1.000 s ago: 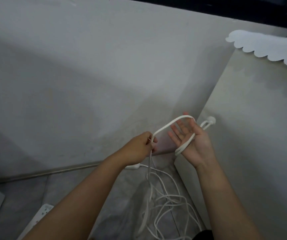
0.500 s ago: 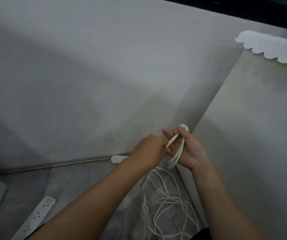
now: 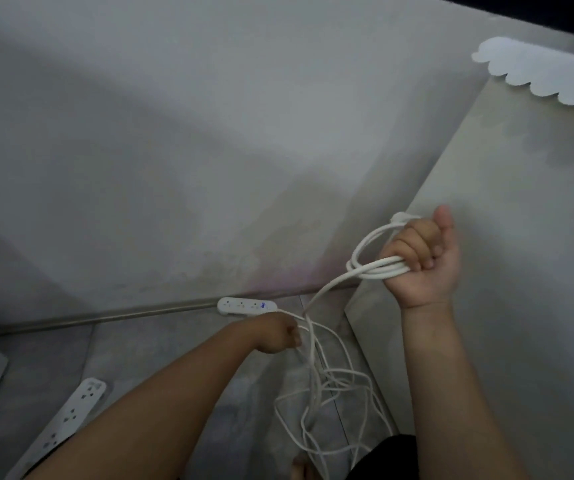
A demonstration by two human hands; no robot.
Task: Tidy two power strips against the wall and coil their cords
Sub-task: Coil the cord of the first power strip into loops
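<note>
Since half a second ago my hands have parted: my left hand has dropped and my right hand has risen. Nearest, at seven o'clock, one power strip lies on the floor, with loose cord tangled at five o'clock. My left fingers curl round a strand. My right fist grips the coiled loops at three o'clock. Farthest, the second strip lies along the wall's foot.
</note>
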